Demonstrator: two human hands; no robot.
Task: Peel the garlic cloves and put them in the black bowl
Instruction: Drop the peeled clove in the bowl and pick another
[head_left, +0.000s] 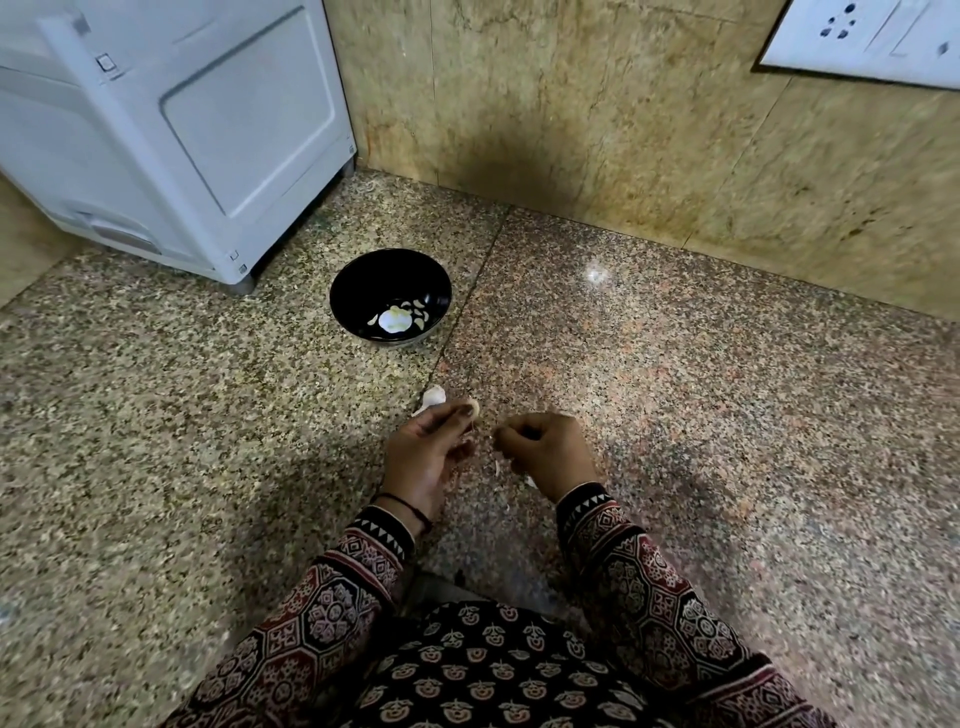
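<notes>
A black bowl (389, 270) stands on the granite counter, with several peeled pale cloves (420, 312) and a white patch at its bottom. My left hand (423, 457) pinches a small garlic clove (471, 404) at its fingertips, just in front of a piece of garlic (432, 397) lying on the counter. My right hand (545, 449) is beside it with curled fingers; thin bits of garlic skin (496, 466) show below its fingers. What the right fingers pinch is hidden.
A white appliance (171, 130) stands at the back left, close to the bowl. A stone wall (623, 114) rises behind the counter, with a white socket plate (872, 36) at the top right. More skin lies under my right wrist (531, 482).
</notes>
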